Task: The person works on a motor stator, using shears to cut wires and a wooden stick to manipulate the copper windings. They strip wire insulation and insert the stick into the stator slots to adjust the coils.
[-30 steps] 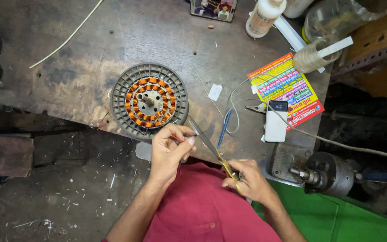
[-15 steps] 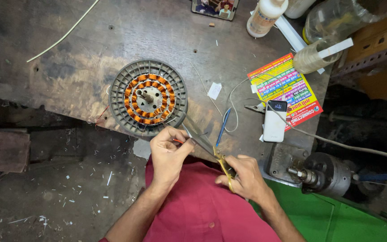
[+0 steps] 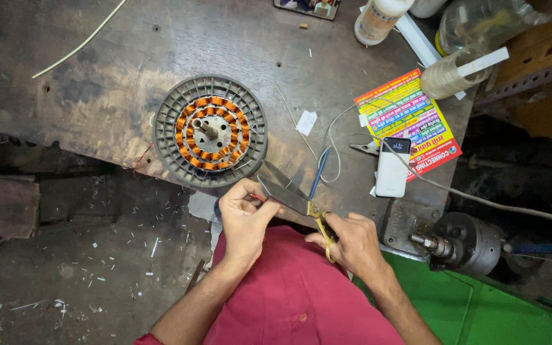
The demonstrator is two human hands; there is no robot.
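A round grey motor stator (image 3: 210,131) with copper-orange windings lies flat on the worn dark desk (image 3: 97,83), just above and left of the person's left hand (image 3: 245,220). That hand's fingers (image 3: 260,198) are pinched together on a thin red wire (image 3: 258,197) at the desk's near edge. The open blades of a pair of scissors (image 3: 289,191) point up and left, touching the wire right beside those fingertips. Further right, the right hand (image 3: 349,243) grips the scissors' yellow handles, its fingers clamped through and around the loops. A blue cable (image 3: 317,171) runs just above the blades. Beyond the right hand's fingers, up and to the right, a white power bank (image 3: 394,166) rests partly on a bright printed leaflet (image 3: 404,115), and a grey metal chuck (image 3: 464,243) sits off the desk's right corner.
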